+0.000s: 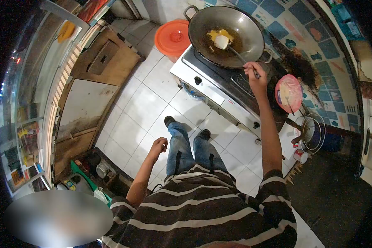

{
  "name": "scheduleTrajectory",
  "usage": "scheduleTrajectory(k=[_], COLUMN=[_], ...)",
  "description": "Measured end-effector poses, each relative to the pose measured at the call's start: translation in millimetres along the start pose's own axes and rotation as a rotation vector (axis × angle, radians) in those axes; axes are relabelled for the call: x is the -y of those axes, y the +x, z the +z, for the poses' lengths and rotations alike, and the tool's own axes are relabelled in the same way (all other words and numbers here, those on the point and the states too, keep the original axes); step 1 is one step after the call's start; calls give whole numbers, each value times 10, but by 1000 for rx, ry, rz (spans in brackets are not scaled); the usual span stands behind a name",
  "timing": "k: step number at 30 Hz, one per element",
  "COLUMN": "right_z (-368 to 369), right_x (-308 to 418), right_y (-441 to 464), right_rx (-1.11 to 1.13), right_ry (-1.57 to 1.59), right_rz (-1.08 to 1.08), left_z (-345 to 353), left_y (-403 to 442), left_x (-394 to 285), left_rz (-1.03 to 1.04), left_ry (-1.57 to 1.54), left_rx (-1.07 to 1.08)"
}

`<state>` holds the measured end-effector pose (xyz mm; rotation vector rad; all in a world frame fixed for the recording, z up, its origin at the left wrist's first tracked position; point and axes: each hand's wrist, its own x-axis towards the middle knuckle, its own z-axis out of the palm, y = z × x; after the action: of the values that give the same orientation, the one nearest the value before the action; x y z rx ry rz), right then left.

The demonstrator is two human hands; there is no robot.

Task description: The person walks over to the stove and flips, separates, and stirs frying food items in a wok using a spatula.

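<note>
My right hand point(256, 76) is wrapped around the handle of a spatula point(239, 56). The spatula's pale, shiny head rests inside a large dark wok point(250, 31) on the stove point(211, 68). Yellow food that looks like egg point(223, 32) lies in a shallow pool of oil beside the spatula head. My left hand point(158, 147) hangs low by my left leg, its fingers curled in and nothing visible in them. Right of the stove's cooktop sits a pink bowl point(294, 89) with pale contents and a utensil leaning in it.
An orange lidded bucket point(169, 31) stands on the floor left of the stove. Wooden cabinets point(87, 99) and a glass display case point(25, 103) line the left side. A wire ring rack point(318, 134) and a small can point(300, 156) are at the right.
</note>
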<state>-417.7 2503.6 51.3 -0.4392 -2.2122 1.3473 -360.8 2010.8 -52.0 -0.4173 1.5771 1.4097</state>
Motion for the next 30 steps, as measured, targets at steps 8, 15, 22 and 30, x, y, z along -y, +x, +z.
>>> scheduleTrajectory(k=[8, 15, 22, 30], right_z=[107, 44, -235, -653], right_x=[38, 50, 130, -95], right_y=[-118, -397, -450, -439], right_rx=[29, 44, 67, 61], right_ry=[-44, 110, -114, -81], right_rz=[-2, 110, 252, 243], left_z=[-43, -96, -385, 290], left_y=[66, 328, 2501, 4029], left_x=[-134, -172, 397, 174], left_rz=[-7, -61, 62, 78], left_ry=[11, 34, 172, 31], left_rx=[45, 56, 137, -145])
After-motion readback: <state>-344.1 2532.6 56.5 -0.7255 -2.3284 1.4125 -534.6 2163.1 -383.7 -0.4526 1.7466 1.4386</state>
